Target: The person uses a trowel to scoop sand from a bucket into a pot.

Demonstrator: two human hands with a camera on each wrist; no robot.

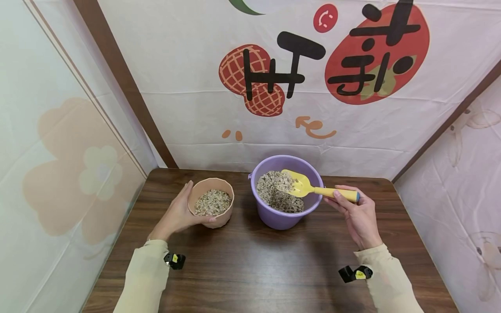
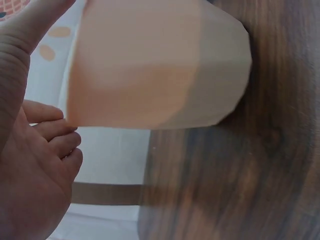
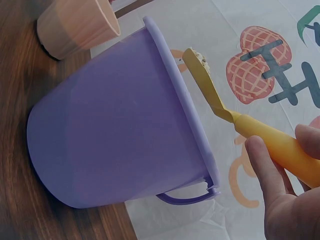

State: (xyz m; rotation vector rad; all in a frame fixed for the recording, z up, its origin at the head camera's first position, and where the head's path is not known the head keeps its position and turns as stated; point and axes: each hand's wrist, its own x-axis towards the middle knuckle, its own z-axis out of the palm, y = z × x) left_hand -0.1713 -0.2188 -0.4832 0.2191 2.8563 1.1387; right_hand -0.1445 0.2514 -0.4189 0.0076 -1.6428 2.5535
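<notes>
My right hand (image 1: 362, 217) grips the yellow handle of a small toy shovel (image 1: 301, 184). Its blade holds pale grit over the purple bucket (image 1: 279, 221), and in the right wrist view the shovel (image 3: 202, 77) is above the bucket's rim. Grey-beige gravel (image 1: 270, 187) lies inside the bucket. To the left, a peach flowerpot (image 1: 221, 221) contains similar gravel (image 1: 213, 203). My left hand (image 1: 182, 211) holds this pot at its rim, thumb across the near side and fingers round the left side. The left wrist view shows the pot's wall (image 2: 150, 60) close up.
Both containers stand on a dark wooden table (image 1: 250, 269), near its back edge. A white printed cloth (image 1: 188, 87) hangs right behind them, with more cloth at both sides. The bucket's handle (image 3: 185, 199) hangs down its side.
</notes>
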